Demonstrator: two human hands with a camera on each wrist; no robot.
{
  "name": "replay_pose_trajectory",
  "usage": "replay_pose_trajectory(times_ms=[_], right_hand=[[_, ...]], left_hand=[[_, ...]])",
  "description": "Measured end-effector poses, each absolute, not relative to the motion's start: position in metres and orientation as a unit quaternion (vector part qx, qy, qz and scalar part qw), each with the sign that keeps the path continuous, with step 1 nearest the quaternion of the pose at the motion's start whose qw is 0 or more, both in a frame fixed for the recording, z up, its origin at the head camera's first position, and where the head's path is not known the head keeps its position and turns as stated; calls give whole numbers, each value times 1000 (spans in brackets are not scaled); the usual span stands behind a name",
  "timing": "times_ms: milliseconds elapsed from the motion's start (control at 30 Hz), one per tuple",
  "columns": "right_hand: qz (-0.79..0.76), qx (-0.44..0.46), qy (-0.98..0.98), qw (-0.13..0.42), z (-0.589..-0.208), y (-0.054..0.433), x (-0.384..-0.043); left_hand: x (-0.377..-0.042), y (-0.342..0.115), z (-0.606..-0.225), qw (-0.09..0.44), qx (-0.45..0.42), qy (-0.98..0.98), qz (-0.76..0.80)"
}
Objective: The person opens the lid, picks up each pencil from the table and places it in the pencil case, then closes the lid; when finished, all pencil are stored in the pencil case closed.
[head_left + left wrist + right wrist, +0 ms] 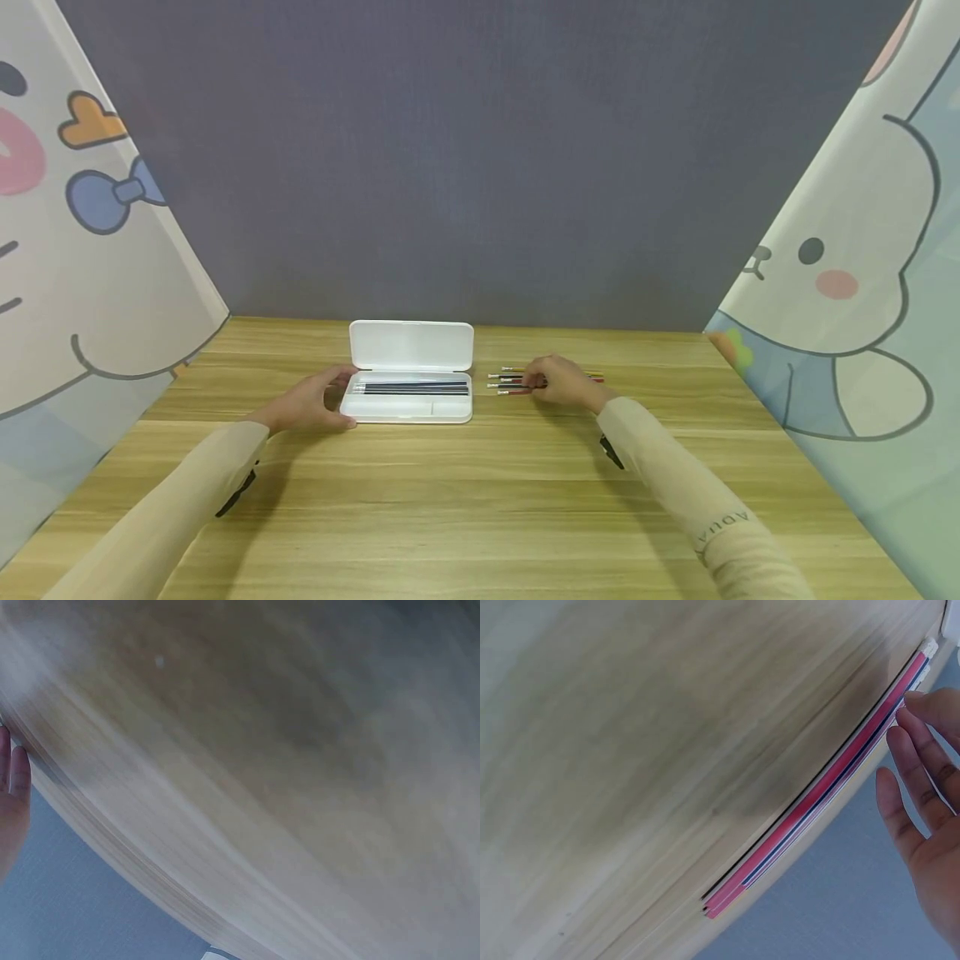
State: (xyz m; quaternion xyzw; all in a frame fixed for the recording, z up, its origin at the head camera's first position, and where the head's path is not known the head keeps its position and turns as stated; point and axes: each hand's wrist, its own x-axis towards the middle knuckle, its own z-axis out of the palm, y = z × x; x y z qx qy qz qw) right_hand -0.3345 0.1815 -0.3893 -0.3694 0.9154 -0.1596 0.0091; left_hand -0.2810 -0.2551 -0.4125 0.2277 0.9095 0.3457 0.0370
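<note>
A white pencil case [405,407] lies with its lid [411,346] raised. Several dark striped pencils [412,388] rest in its back compartment. My left hand [306,403] holds the case's left end, thumb at the front corner and fingers at the back corner. In the left wrist view only a few of its fingers [20,772] show at the edge. To the right of the case is a loose row of red, dark and yellow pencils [810,799] with pale ends to the left. My right hand [561,382] pinches at a pencil there with thumb and forefinger, partly hiding the row.
Everything lies on a wood-grain table [450,508]. A dark grey panel [480,167] stands along its back edge. Cartoon-printed panels [847,333] flank both sides. A narrow divider [432,408] splits the case's front compartment.
</note>
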Motion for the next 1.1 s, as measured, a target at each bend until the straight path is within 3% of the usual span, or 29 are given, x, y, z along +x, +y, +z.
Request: replay_pose_trajectory(times_ms=[1100], right_hand=[[-161, -347, 924, -3, -392, 189, -323]], left_hand=[[-283, -256, -415, 42, 235, 909, 343]])
